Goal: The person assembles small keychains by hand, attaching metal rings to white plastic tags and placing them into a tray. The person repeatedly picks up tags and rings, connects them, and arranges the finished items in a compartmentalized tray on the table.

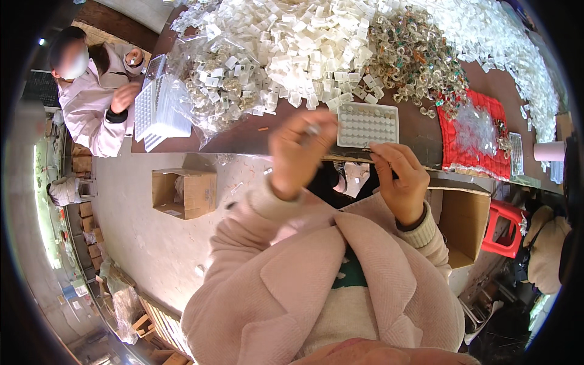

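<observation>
A shallow white tray (368,145) with rows of small compartments lies at the near edge of the brown table. Left of it, my left hand (301,152) is raised and smeared by motion. Its fingers are curled, and a small pale thing shows among them, too blurred to name. At the tray's near edge my right hand (401,179) has thumb and fingertips pinched together, with a tiny shiny bit at their tips. Beyond the tray are a heap of white plastic pieces (310,52) and a pile of rings (413,58) with clear and coloured stones.
A red quilted cloth (496,112) with clear plastic bits lies to the right. A person (91,103) in pink works at the left beside stacked white trays (164,118). Cardboard boxes (198,194) stand below the table, with a red stool (505,228) at the right.
</observation>
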### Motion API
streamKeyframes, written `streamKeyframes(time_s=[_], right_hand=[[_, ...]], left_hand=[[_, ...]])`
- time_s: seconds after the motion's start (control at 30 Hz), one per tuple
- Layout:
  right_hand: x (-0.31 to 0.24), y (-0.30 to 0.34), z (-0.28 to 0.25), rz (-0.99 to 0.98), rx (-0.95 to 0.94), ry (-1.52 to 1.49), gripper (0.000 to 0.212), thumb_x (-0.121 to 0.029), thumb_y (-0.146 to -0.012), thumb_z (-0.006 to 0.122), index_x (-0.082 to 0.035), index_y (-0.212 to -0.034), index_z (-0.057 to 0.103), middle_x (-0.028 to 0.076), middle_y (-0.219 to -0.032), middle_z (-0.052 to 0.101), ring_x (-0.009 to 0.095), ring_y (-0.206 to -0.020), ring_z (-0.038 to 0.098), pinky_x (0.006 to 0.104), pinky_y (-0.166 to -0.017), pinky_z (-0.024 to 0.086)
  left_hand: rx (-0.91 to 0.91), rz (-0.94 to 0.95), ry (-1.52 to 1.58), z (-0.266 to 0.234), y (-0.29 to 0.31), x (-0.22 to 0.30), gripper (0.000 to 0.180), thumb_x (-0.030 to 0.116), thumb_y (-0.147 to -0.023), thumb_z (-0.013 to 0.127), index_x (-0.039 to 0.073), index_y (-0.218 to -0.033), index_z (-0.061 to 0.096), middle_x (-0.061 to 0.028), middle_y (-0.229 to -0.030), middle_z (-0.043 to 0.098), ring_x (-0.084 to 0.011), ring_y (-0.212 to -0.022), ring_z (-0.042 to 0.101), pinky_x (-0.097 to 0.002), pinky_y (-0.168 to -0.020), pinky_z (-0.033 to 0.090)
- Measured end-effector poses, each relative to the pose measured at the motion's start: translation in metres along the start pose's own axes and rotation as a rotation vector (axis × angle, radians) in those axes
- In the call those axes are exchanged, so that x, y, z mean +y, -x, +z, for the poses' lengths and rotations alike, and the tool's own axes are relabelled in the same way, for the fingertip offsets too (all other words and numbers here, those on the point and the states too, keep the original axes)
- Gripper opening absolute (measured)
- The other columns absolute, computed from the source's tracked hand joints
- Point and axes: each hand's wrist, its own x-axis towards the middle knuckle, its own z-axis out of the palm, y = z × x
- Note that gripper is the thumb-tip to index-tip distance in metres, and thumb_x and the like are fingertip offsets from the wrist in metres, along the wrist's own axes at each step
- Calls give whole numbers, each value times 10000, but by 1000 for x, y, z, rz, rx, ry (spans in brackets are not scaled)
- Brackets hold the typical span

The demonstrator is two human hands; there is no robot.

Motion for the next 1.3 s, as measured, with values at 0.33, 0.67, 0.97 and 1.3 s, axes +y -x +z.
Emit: streamKeyframes(time_s=[0.33,0.67,0.97,1.3], right_hand=[[9,-1,-9,0,51,-90,153,46,-853,708,-6,-995,697,134,-932,705,259,-818,701,316,-732,552],[14,1,-15,27,57,-114,169,72,-830,714,10,-986,698,135,-925,708,243,-828,693,304,-747,541],[16,-2,-10,-9,67,-164,172,74,-820,716,5,-976,702,125,-907,708,244,-807,688,306,-731,536],[12,-1,-13,-19,67,-163,174,80,-819,708,5,-974,690,134,-899,698,246,-799,687,317,-715,541]], left_hand=[[189,731,-1135,-61,-84,31,252,179,-739,851,76,-939,737,-83,-940,724,-295,-912,639,-445,-879,461],[-122,475,-1230,3,-72,-47,130,187,-824,743,93,-903,701,-79,-843,636,-284,-766,643,-397,-677,523],[-158,474,-1021,1,-66,-41,175,194,-793,756,64,-889,691,-96,-869,631,-286,-862,618,-406,-726,516],[-223,672,-895,9,-81,-41,192,146,-775,748,47,-920,668,-126,-969,648,-339,-921,616,-424,-813,523]])
